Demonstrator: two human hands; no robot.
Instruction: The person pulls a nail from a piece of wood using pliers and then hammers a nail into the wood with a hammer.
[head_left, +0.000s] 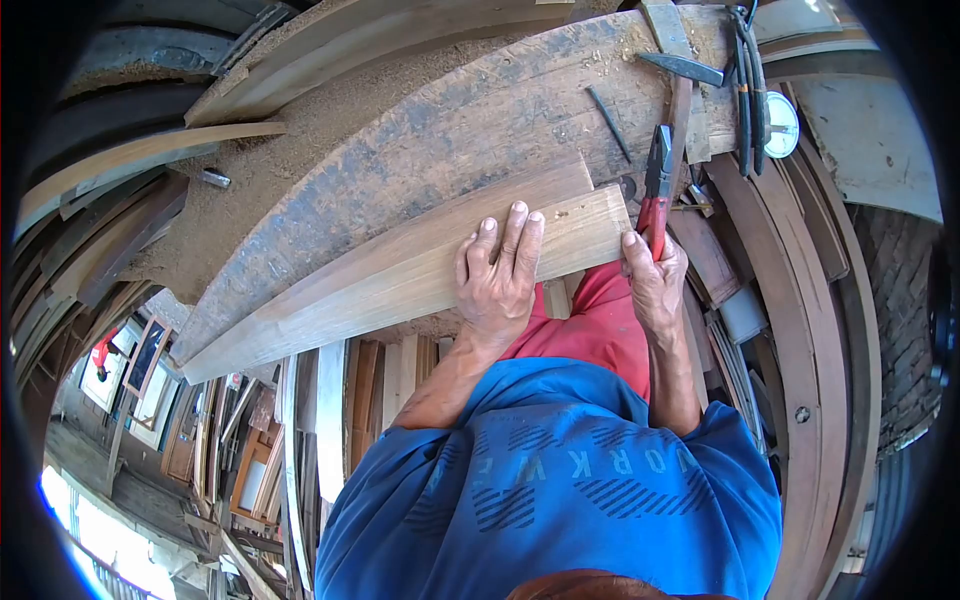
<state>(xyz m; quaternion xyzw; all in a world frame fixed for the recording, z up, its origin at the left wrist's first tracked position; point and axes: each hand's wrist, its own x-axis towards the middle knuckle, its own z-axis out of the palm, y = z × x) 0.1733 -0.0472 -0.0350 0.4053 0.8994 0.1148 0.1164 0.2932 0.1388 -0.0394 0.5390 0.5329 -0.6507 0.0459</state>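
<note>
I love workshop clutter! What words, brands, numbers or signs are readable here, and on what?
"WORKWE", upside down in this view, on the blue shirt; any letters after that are lost in the folds.
Any markings on the round white disc or the red-handled pliers are too small to read.

Pale, matt wood with a fine grain marks the smooth-faced board (390, 302) before you, beside a rough workbench (440, 130) of scuffed, dark-stained timber. Loose, powdery sawdust (240, 215) coats the area beyond. Your pliers (656, 190) pair dark metal with smooth red grips, plastic in look, while the hammer (685, 69) shows a dull grey metal head on a wooden handle. You wear a matt blue cloth shirt (560, 470) with dark printed stripes and creased red cloth trousers (600, 325).
</note>
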